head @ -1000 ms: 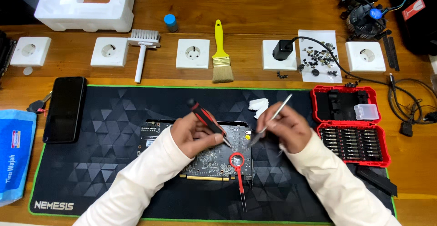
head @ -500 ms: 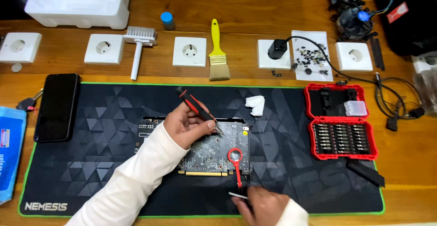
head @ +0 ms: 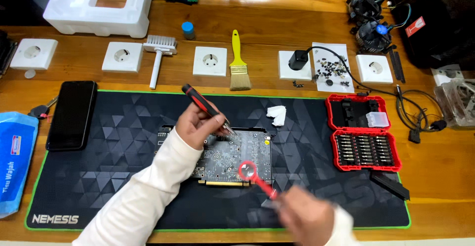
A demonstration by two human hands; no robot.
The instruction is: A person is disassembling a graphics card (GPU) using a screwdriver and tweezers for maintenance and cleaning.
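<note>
The bare green-grey graphics circuit board (head: 232, 154) lies flat near the middle of the dark patterned desk mat (head: 123, 127), with open mat on every side of it. The left hand (head: 198, 125), over the board's upper left corner, pinches a red-and-black screwdriver (head: 205, 107), tip touching the board's top edge. The right hand (head: 304, 216), blurred below the board's lower right corner, grips a red ring-ended tool (head: 255, 176). A crumpled white tissue (head: 276, 115) sits just off the board's upper right corner.

I see a black mat (head: 123, 176) with a grey triangle pattern and green edge. The screwdriver (head: 200, 100) is red and black, the ring tool (head: 255, 175) red, the brush (head: 238, 63) yellow, the bit case (head: 363, 139) red, the sockets (head: 210, 61) white, the table (head: 277, 18) brown wood.
</note>
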